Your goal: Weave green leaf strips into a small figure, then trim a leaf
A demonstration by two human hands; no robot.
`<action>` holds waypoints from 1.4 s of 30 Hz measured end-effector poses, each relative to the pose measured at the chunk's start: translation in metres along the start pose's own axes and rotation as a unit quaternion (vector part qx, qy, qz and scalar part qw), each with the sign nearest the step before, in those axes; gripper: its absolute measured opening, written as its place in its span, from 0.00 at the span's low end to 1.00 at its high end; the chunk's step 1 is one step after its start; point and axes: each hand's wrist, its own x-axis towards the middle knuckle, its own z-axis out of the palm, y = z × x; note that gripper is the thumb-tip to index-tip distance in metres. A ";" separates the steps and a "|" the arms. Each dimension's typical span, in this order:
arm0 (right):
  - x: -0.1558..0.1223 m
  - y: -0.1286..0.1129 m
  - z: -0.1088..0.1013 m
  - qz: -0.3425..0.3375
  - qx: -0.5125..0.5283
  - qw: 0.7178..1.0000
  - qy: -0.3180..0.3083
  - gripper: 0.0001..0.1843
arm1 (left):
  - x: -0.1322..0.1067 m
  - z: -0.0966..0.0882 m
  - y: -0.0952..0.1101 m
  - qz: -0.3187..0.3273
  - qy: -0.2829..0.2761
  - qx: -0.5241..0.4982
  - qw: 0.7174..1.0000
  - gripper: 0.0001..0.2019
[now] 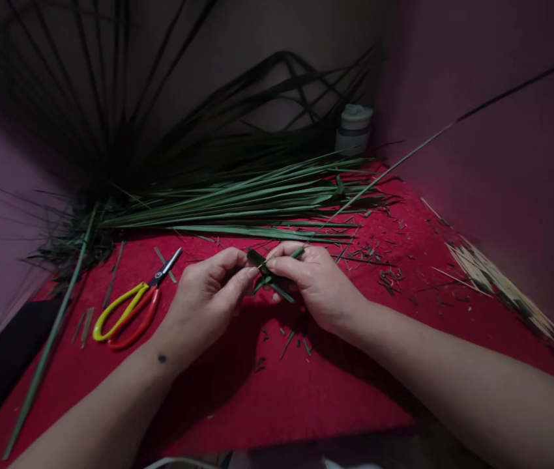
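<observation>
Between both hands is a small woven piece of green leaf strips (268, 281), with short strip ends sticking out below and above the fingers. My left hand (218, 286) pinches its left side between thumb and fingers. My right hand (316, 280) is closed on its right side, thumb on top. From near the right fingers a long thin strip (399, 161) runs up to the right, out of view. To the left of my left hand lie scissors (143, 303) with one yellow and one red handle, blades pointing away.
Long green leaves (238, 202) lie across the back of the red cloth (335, 404). A lidded bottle (354, 130) stands behind them. Thin pale sticks (511, 286) lie at right, leaf scraps (389, 280) nearby. At left are a long stalk (52, 352) and a dark flat object (8, 358).
</observation>
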 end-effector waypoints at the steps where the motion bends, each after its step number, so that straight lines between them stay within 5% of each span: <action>1: 0.000 0.000 0.000 0.004 -0.007 1.000 -0.006 0.04 | -0.001 0.000 0.000 0.001 0.000 0.000 1.000 0.08; 12: 0.000 -0.008 -0.001 0.028 -0.030 0.999 -0.021 0.04 | 0.001 -0.003 0.002 0.027 -0.017 0.025 0.999 0.10; 17: 0.000 -0.013 -0.002 0.058 -0.062 0.996 -0.038 0.04 | 0.004 -0.012 0.002 0.054 0.076 0.018 0.995 0.11; 21: 0.001 -0.014 -0.005 0.091 -0.095 0.989 -0.064 0.03 | 0.008 -0.014 -0.002 0.005 -0.055 -0.069 0.996 0.09; 23: 0.001 -0.014 -0.007 0.082 -0.087 0.991 -0.066 0.05 | 0.009 -0.012 -0.004 -0.032 -0.077 -0.108 0.991 0.08; 29: 0.005 -0.012 -0.011 0.036 -0.023 0.998 -0.050 0.15 | 0.006 -0.002 -0.001 0.003 0.101 -0.086 0.991 0.05; 32: 0.005 -0.006 -0.010 0.037 0.004 0.999 -0.029 0.18 | 0.005 0.004 -0.001 0.032 0.144 -0.075 0.986 0.03; 42: 0.007 -0.002 -0.007 -0.018 0.037 0.999 0.014 0.08 | 0.002 0.012 -0.006 -0.041 0.060 -0.182 0.981 0.07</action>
